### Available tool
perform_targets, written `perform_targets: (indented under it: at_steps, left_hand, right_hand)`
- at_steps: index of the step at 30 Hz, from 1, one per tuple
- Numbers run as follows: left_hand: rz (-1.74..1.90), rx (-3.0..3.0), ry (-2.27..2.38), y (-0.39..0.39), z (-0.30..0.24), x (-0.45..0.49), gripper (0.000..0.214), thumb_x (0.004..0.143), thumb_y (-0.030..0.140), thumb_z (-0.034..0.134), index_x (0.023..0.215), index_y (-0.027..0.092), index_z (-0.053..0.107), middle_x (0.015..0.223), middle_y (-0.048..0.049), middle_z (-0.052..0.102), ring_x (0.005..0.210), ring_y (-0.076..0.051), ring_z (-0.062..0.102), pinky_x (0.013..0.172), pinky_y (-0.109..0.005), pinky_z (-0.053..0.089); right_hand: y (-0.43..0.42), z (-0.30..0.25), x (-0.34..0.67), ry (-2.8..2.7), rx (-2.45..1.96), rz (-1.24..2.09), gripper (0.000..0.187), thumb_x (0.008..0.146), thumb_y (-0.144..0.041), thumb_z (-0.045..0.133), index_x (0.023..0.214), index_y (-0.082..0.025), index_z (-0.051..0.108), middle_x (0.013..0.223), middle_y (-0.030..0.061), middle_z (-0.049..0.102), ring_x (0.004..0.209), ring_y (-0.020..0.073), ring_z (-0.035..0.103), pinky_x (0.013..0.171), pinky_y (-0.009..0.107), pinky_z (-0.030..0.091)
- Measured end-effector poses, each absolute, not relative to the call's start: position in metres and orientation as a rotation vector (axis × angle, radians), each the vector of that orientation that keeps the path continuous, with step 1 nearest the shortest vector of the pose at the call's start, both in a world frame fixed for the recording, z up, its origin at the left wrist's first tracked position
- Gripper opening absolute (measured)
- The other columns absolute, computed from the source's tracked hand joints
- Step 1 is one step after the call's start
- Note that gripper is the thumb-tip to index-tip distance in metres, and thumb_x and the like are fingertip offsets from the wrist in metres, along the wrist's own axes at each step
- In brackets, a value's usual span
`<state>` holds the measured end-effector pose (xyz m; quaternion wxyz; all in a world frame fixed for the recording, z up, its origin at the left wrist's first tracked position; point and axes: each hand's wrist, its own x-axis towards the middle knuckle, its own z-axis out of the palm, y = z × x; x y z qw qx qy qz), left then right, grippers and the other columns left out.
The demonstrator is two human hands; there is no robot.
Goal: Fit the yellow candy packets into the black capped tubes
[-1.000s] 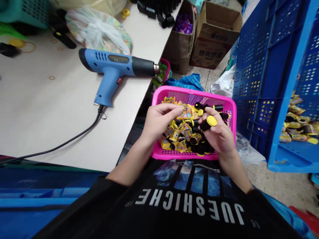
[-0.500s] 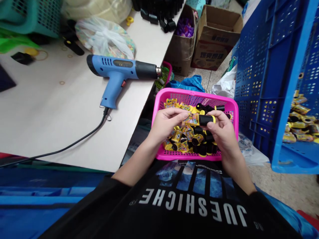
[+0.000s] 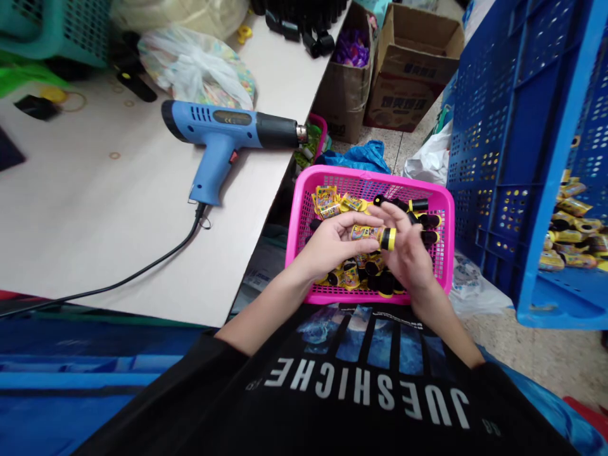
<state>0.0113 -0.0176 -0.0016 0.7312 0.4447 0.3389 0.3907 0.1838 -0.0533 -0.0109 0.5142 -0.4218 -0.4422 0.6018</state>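
Note:
My left hand (image 3: 339, 244) grips a small black bottle (image 3: 373, 237) between thumb and fingers. A yellow printed sleeve covers most of it, and a short black section with a yellow end points to the right. Beside that end is my right hand (image 3: 407, 244), its fingers spread and nothing gripped in them; whether its palm touches the bottle I cannot tell. Both hands are over a pink basket (image 3: 298, 215), which holds several yellow sleeves (image 3: 327, 197) and black bottles with yellow ends (image 3: 430, 220), some in sleeves.
A blue heat gun (image 3: 213, 136) lies on the white table (image 3: 118, 221) at left, its cord trailing to the table's left edge. Right stands a tall blue crate (image 3: 498, 126), with more sleeved bottles (image 3: 574, 221) beyond its wall. Cardboard boxes (image 3: 403, 95) are on the floor ahead.
The sleeve now covers more of the black bottle. My right hand has let go of the bottle's end and opened. My left hand has moved slightly right and down.

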Motion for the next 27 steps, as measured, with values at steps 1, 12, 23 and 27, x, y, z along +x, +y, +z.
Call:
perform_targets:
  at_steps: [1, 12, 23, 27]
  left_hand:
    - [0.864, 0.975, 0.722, -0.02, -0.002, 0.014, 0.04, 0.067, 0.04, 0.094, 0.101, 0.023, 0.081, 0.117, -0.0084, 0.078, 0.112, -0.025, 0.073, 0.1, -0.039, 0.057]
    - [0.89, 0.941, 0.742, -0.029, -0.002, 0.029, 0.037, 0.062, 0.036, 0.096, 0.092, 0.023, 0.08, 0.111, -0.0066, 0.079, 0.112, -0.024, 0.071, 0.104, -0.039, 0.053]
    - [0.889, 1.475, 0.943, -0.002, 0.007, -0.028, 0.035, 0.092, 0.049, 0.069, 0.117, 0.024, 0.067, 0.11, -0.005, 0.072, 0.091, -0.017, 0.068, 0.084, -0.029, 0.055]
    - [0.3, 1.939, 0.721, -0.001, 0.008, -0.032, 0.038, 0.093, 0.041, 0.069, 0.126, 0.021, 0.069, 0.134, -0.0102, 0.071, 0.13, -0.028, 0.06, 0.114, -0.043, 0.044]
  right_hand:
    - [-0.054, -0.013, 0.181, -0.989, -1.015, 1.544, 0.06, 0.093, -0.079, 0.045, 0.128, -0.034, 0.064, 0.128, 0.0066, 0.066, 0.124, 0.0264, 0.062, 0.103, 0.048, 0.055]
    - [-0.058, -0.033, 0.177, -1.075, -1.133, 1.268, 0.051, 0.086, -0.076, 0.061, 0.1, -0.028, 0.069, 0.107, 0.0052, 0.066, 0.117, 0.0268, 0.062, 0.109, 0.047, 0.049]
    - [-0.012, 0.0, 0.244, -1.318, -1.512, 0.832, 0.025, 0.094, -0.051, 0.064, 0.104, -0.028, 0.07, 0.103, 0.002, 0.073, 0.092, 0.0188, 0.067, 0.088, 0.036, 0.055]
    - [0.012, 0.0, 0.22, -1.955, -1.699, 0.836, 0.016, 0.091, -0.031, 0.066, 0.102, -0.021, 0.075, 0.099, 0.0049, 0.079, 0.089, 0.0212, 0.07, 0.09, 0.038, 0.053]
